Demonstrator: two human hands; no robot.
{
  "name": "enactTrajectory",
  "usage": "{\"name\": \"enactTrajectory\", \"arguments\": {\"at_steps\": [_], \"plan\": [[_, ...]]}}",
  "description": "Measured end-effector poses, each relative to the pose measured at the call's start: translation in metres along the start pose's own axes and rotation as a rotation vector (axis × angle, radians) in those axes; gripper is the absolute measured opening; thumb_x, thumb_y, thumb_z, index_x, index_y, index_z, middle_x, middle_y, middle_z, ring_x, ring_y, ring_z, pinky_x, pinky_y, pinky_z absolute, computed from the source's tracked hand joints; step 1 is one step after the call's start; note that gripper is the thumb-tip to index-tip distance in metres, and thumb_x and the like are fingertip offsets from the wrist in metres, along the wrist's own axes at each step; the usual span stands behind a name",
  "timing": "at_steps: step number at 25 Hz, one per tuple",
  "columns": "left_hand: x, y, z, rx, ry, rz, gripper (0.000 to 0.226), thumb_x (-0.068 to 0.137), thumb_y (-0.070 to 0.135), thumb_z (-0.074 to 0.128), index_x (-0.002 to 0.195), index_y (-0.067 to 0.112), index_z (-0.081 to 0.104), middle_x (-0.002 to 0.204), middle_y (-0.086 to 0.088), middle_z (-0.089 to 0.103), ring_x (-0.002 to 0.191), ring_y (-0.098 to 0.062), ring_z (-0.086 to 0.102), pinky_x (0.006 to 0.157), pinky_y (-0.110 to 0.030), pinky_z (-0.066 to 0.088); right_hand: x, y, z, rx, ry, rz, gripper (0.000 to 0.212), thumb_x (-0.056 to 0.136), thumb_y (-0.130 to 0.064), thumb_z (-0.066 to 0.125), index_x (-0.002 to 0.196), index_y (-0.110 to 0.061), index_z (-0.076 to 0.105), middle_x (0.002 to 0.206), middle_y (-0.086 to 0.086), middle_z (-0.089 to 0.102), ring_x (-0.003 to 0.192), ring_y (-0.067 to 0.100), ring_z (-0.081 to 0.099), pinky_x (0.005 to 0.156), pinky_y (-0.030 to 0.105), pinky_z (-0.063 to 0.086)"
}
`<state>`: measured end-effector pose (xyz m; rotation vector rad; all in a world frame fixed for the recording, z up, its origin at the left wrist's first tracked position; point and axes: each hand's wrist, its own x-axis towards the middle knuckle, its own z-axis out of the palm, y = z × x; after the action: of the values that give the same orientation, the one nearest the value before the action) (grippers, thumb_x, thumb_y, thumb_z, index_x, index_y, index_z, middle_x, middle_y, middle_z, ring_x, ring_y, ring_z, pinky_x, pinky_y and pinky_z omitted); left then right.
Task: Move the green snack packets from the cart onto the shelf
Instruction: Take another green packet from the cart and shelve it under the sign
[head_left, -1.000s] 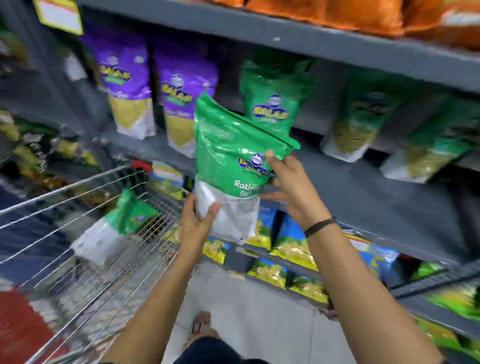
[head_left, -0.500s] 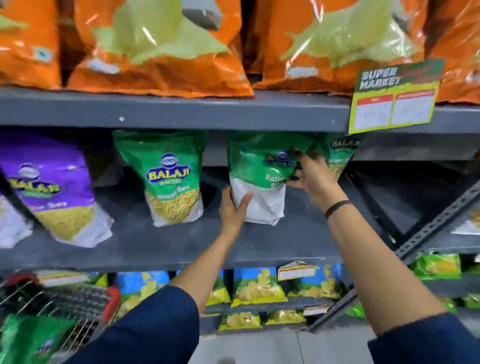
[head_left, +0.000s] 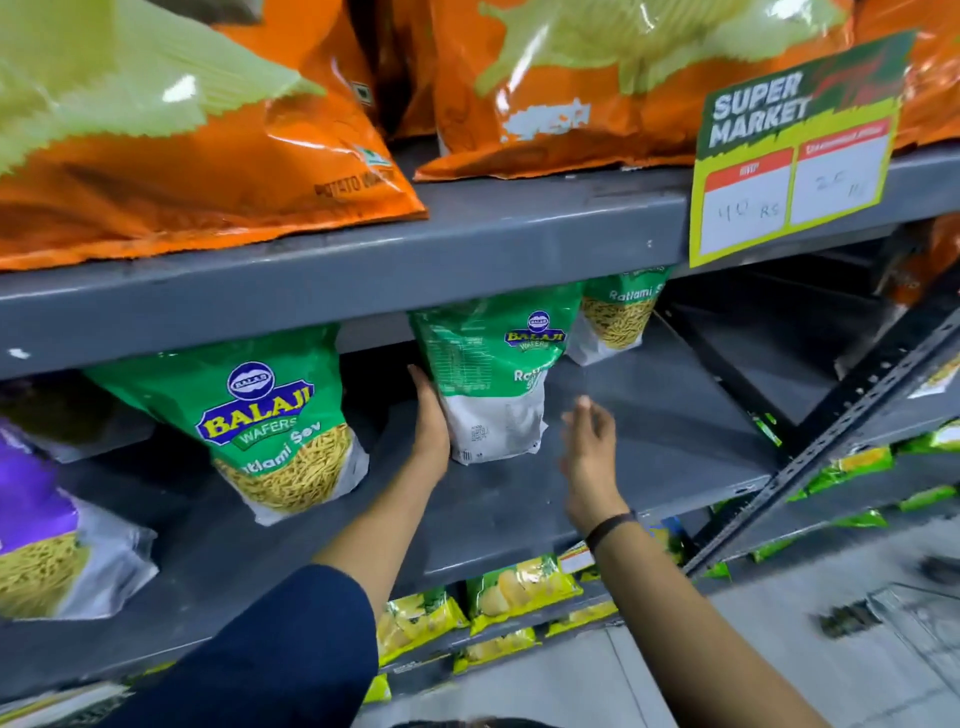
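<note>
A green snack packet (head_left: 493, 374) stands upright on the grey shelf (head_left: 649, 447), its side panel turned toward me. My left hand (head_left: 431, 426) presses flat against its left edge. Just right of the packet and apart from it, my right hand (head_left: 589, 447) hovers with fingers spread and nothing in it. Another green packet (head_left: 280, 421) stands to the left, and a third green packet (head_left: 615, 319) further back on the right. The cart is out of view.
Orange chip bags (head_left: 197, 135) fill the shelf above, whose front edge carries a price sign (head_left: 789, 150). A purple packet (head_left: 47, 525) stands at the far left. Yellow and green packets (head_left: 514, 587) line the lower shelf. A slotted metal brace (head_left: 831, 441) runs diagonally at right.
The packet went from being carried by both hands near the cart onto the shelf. My right hand has let go and drawn back; my left hand stays on its side.
</note>
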<state>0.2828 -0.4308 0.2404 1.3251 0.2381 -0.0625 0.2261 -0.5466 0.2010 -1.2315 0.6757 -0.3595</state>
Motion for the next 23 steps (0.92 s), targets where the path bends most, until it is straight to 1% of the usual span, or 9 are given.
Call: {"name": "enactTrajectory", "arguments": {"at_steps": [1,4,7,10,14,16,18,20,23], "plan": [[-0.006,0.002,0.004,-0.026,0.007,-0.01,0.052,0.098,0.039,0.015,0.127,0.011,0.047,0.117,0.007,0.046,0.107,-0.011,0.045,0.058,0.002,0.04,-0.004,0.01,0.0,-0.027,-0.085,0.041,0.028,0.084,-0.052,0.045,0.101,-0.03,0.048,0.116,0.001,0.051,0.108,0.019,0.049,0.092,0.033,0.039],[-0.003,-0.022,0.0,-0.04,0.128,-0.031,0.051,0.096,0.044,0.013,0.112,0.019,0.055,0.117,0.007,0.047,0.119,-0.014,0.046,0.087,-0.02,0.042,0.004,0.01,0.001,-0.08,-0.367,0.073,0.04,0.09,-0.05,0.04,0.124,-0.028,0.044,0.132,-0.004,0.05,0.121,0.015,0.047,0.102,0.039,0.04],[0.008,-0.047,-0.015,0.018,0.288,-0.042,0.064,0.09,0.06,0.02,0.101,0.014,0.064,0.113,-0.011,0.066,0.11,-0.022,0.055,0.09,-0.03,0.046,0.031,-0.011,-0.004,-0.141,-0.238,0.04,0.054,0.093,-0.045,0.037,0.139,-0.017,0.035,0.147,0.005,0.039,0.133,0.025,0.04,0.111,0.047,0.034],[0.015,-0.051,-0.011,-0.008,0.239,-0.05,0.085,0.075,0.074,0.029,0.135,0.015,0.042,0.146,-0.008,0.043,0.133,-0.019,0.04,0.117,-0.039,0.027,0.029,-0.009,-0.01,-0.343,-0.107,0.071,0.042,0.096,-0.04,0.034,0.118,-0.008,0.051,0.119,0.019,0.055,0.11,0.032,0.052,0.094,0.043,0.041],[0.001,-0.06,0.02,-0.009,0.076,-0.039,0.075,0.073,0.076,0.03,0.119,0.024,0.057,0.131,-0.005,0.058,0.12,-0.019,0.054,0.108,-0.039,0.039,0.022,0.002,-0.006,-0.215,-0.251,0.24,0.034,0.091,-0.048,0.037,0.091,-0.018,0.054,0.094,0.009,0.059,0.095,0.026,0.057,0.093,0.044,0.047],[-0.02,-0.065,0.037,0.026,0.232,0.02,0.055,0.082,0.065,0.031,0.105,0.023,0.058,0.12,-0.006,0.059,0.113,-0.022,0.055,0.099,-0.036,0.043,0.046,-0.008,-0.003,-0.118,-0.339,0.284,0.034,0.094,-0.041,0.038,0.087,-0.016,0.061,0.091,0.008,0.065,0.096,0.029,0.061,0.096,0.044,0.048],[-0.038,-0.072,0.047,0.085,0.392,0.125,0.058,0.083,0.058,0.031,0.113,0.014,0.054,0.121,-0.011,0.055,0.112,-0.022,0.05,0.095,-0.033,0.039,0.072,-0.019,0.004,-0.055,-0.359,0.226,0.032,0.093,-0.038,0.042,0.088,-0.017,0.066,0.095,0.009,0.069,0.101,0.031,0.063,0.101,0.051,0.046],[-0.048,-0.079,0.051,0.137,0.435,0.173,0.074,0.075,0.064,0.028,0.121,0.01,0.05,0.125,-0.014,0.052,0.116,-0.026,0.047,0.101,-0.041,0.039,0.115,0.0,0.014,-0.057,-0.386,0.188,0.034,0.09,-0.044,0.044,0.086,-0.021,0.069,0.1,0.016,0.07,0.103,0.039,0.062,0.099,0.061,0.043],[-0.054,-0.084,0.05,0.144,0.393,0.16,0.062,0.083,0.06,0.03,0.12,0.014,0.049,0.122,-0.006,0.05,0.12,-0.027,0.046,0.103,-0.044,0.039,0.112,-0.008,0.016,-0.094,-0.302,0.237,0.053,0.08,-0.066,0.041,0.081,-0.022,0.072,0.107,0.032,0.064,0.1,0.051,0.058,0.089,0.064,0.046]]}}
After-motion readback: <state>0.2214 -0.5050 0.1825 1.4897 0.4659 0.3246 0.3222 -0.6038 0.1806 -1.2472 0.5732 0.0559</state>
